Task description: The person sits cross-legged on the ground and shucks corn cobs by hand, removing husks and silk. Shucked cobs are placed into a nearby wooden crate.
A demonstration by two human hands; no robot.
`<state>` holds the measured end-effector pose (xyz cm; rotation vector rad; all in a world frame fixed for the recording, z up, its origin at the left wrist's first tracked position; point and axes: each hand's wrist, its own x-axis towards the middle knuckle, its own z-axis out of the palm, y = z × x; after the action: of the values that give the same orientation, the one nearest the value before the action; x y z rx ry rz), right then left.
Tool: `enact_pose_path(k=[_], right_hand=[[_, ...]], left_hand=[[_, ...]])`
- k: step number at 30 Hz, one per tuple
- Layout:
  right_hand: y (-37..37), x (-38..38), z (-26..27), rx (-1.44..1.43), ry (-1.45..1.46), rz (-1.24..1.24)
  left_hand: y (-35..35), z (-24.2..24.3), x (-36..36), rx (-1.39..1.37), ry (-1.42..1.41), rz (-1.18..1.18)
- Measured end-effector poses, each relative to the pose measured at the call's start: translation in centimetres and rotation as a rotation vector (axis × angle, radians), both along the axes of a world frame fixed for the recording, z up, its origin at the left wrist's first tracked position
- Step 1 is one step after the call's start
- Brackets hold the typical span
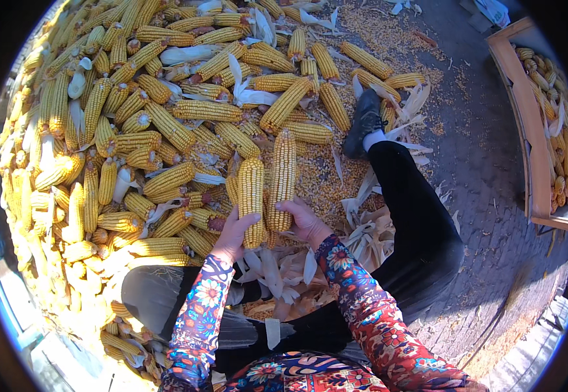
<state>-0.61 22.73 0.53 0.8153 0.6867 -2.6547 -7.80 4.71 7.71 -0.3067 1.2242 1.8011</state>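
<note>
In my left hand [235, 234] is a yellow corn cob [251, 196], gripped near its lower end with the thumb across the kernels. A second, longer cob [284, 171] stands upright in my right hand [306, 219], thumb on its front. The two cobs are side by side, a small gap between them, and both look free of husk. Beyond them spreads a large heap of corn cobs [166, 125], mostly bare, with some pale husks [254, 97] among them. Below my hands, dry husks [276, 274] lie between my legs.
Loose kernels [318, 169] cover the ground beside the heap. My outstretched right leg [411, 210] ends in a dark shoe [363, 122] against the cobs. A wooden-sided container [526, 132] holding more cobs stands at the right on the brick paving [484, 196].
</note>
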Motion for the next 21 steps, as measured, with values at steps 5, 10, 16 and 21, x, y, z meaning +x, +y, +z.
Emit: enact_pose_path(k=[5,10,16,21], right_hand=[[-8.3,2.5,0.1,-0.142,-0.107,0.053],[-3.6,5.8,2.5,-0.131,-0.161,-0.104],[29.7,8.4,27.8,0.367,0.700,-0.684],[44.1,15.0,47.0,1.038,0.695,-1.244]], left_hand=[[-4.5,1.9,2.6,-0.329,0.117,-0.148],[4.2,4.9,3.9,-0.443,-0.020,-0.136],[32.8,26.2,3.9,0.333,0.985,-0.575],[38.5,36.8,7.0,0.563,1.512,-0.444]])
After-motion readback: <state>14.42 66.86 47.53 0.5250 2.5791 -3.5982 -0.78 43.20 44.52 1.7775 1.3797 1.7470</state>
